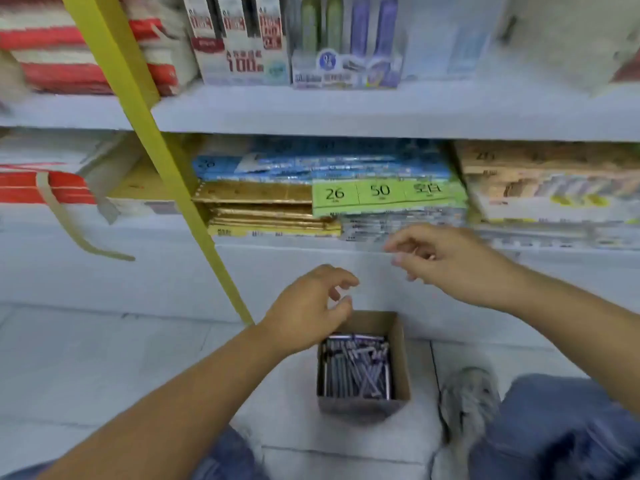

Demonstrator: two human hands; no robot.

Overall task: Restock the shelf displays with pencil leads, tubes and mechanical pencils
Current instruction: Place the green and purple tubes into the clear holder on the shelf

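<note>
Left hand [311, 306] hovering loose and empty over box [401, 355] of mechanical pencils [356, 370] to pick; right hand [446, 261] hanging by lower shelf [277, 251] edge, grip unclear.

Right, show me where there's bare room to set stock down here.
Free: the floor tiles left of the cardboard box, below the yellow post. Narrow: the strip between box and shoe. Crowded: the lower shelf, stacked full.
</note>
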